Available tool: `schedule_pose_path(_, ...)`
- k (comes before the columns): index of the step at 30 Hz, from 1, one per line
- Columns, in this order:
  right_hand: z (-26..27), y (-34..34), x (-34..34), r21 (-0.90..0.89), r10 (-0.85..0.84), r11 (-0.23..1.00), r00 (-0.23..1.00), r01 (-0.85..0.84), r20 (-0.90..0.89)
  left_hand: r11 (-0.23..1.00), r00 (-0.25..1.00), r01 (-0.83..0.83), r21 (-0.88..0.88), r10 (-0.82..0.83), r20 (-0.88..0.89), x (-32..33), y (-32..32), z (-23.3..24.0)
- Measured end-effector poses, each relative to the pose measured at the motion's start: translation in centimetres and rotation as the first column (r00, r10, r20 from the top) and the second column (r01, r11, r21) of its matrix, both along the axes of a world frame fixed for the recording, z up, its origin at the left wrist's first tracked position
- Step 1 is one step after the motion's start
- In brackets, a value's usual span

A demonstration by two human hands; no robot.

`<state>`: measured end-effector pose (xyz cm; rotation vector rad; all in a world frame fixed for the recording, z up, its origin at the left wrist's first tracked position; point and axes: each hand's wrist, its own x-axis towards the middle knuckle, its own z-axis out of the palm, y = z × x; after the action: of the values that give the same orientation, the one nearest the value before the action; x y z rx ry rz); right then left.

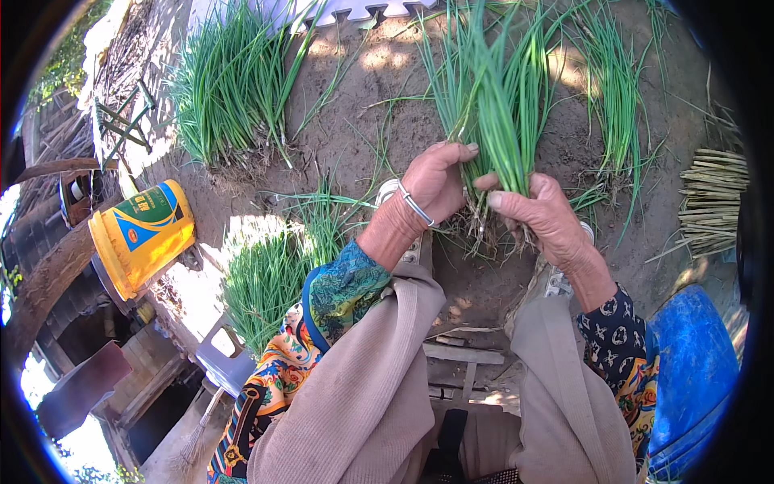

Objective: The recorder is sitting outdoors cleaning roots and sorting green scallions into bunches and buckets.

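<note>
My right hand (544, 212) grips a small bunch of green spring onions (505, 133) near the white root ends, thumb laid across the stems. Close on its left, my left hand (435, 181), with a silver bangle on the wrist, pinches a thin stalk (463, 124) between thumb and fingers. Stringy roots (481, 227) hang below the two hands. More green leaves stand behind the bunch, and I cannot tell which are held and which lie on the soil. A pile of spring onions (614, 103) lies to the right of my right hand.
A large spring onion heap (233, 97) lies at upper left, another in a grey plastic crate (227, 357). A yellow bucket (148, 233) stands left. To the right are a bundle of cut straw (713, 202) and a blue plastic object (695, 369). A foam mat edge (363, 9) shows on top.
</note>
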<state>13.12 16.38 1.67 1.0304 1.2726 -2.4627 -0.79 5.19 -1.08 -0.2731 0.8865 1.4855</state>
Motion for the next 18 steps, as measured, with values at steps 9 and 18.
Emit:
schedule_pose_path(9, -2.1, 1.2, 1.8, 0.328, 0.034, 0.939, 0.977, -0.103, 0.212, 0.999, 0.993, -0.034, -0.007, 0.035, 0.115, -1.4, -1.2, -0.6)
schedule_pose_path(18, -1.5, -0.7, 0.6, 0.27, 0.024, 0.961, 0.992, -0.057, 0.125, 0.991, 0.98, -0.101, 0.089, 0.084, 0.178, -1.3, -1.0, -0.9)
